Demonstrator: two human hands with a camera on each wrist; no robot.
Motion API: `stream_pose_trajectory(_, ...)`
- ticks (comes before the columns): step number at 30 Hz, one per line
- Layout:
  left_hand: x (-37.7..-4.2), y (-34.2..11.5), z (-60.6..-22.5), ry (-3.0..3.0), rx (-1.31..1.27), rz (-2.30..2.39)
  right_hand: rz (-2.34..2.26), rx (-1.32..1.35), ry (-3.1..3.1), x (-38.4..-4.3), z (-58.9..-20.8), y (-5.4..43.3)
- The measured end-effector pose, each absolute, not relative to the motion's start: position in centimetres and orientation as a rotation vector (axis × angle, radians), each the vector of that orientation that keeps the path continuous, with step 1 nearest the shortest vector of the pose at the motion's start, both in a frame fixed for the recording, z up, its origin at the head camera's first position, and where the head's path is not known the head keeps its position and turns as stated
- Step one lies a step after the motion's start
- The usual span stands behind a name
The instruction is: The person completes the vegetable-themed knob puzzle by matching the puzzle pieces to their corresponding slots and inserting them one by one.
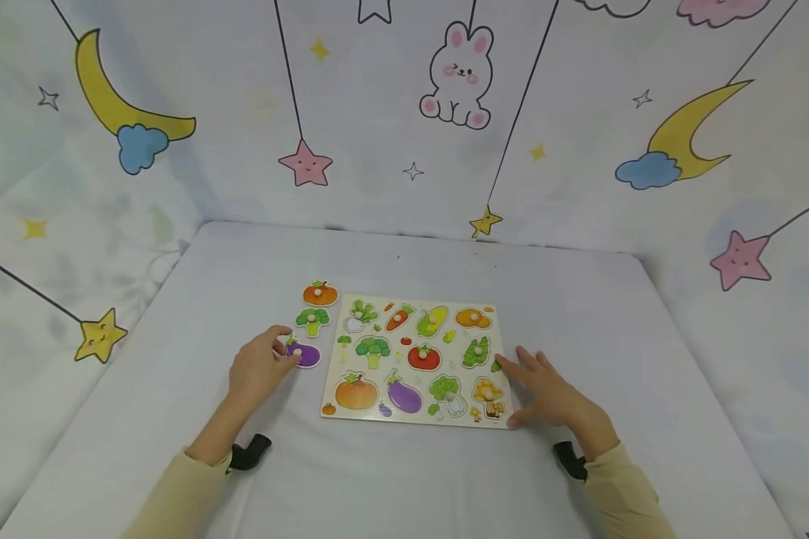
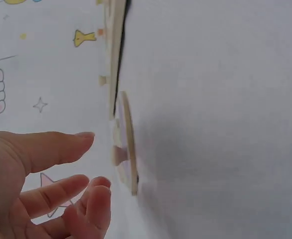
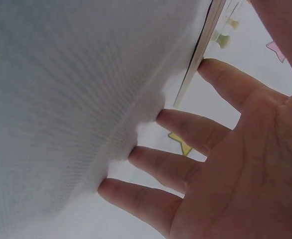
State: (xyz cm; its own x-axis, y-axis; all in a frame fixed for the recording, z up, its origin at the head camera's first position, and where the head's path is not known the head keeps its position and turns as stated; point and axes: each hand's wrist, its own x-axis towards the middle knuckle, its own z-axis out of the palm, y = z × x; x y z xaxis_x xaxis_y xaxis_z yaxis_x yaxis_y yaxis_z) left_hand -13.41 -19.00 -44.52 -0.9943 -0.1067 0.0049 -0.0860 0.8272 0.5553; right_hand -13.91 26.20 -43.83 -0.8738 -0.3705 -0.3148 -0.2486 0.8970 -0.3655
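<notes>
A purple eggplant puzzle piece (image 1: 306, 355) lies flat on the white table, left of a knobbed vegetable puzzle board (image 1: 338, 370). My left hand (image 1: 259, 365) hovers at this piece. In the left wrist view, thumb and fingers are apart, with a small gap between them and the piece's wooden knob (image 2: 118, 155). At the board's right edge is my right hand (image 1: 553, 393), its fingers spread. One finger touches the board's edge in the right wrist view, while the other fingertips (image 3: 106, 186) rest on the tablecloth. Neither hand holds anything.
Above the eggplant piece lie a broccoli piece (image 1: 312, 322) and a pumpkin piece (image 1: 320, 293), both beside the board. Knobbed pieces, including a tomato (image 1: 424, 359) and a carrot (image 1: 399, 319), sit in the board. Patterned cloth (image 1: 371, 90) surrounds the table.
</notes>
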Motion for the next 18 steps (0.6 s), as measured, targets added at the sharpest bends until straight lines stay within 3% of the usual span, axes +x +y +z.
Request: stream_pose_trajectory(18, -15.0, -18.5, -45.1, -3.022, 0.290, -0.950, -0.469, -0.422, 2.667, -13.9, -43.7, 26.2)
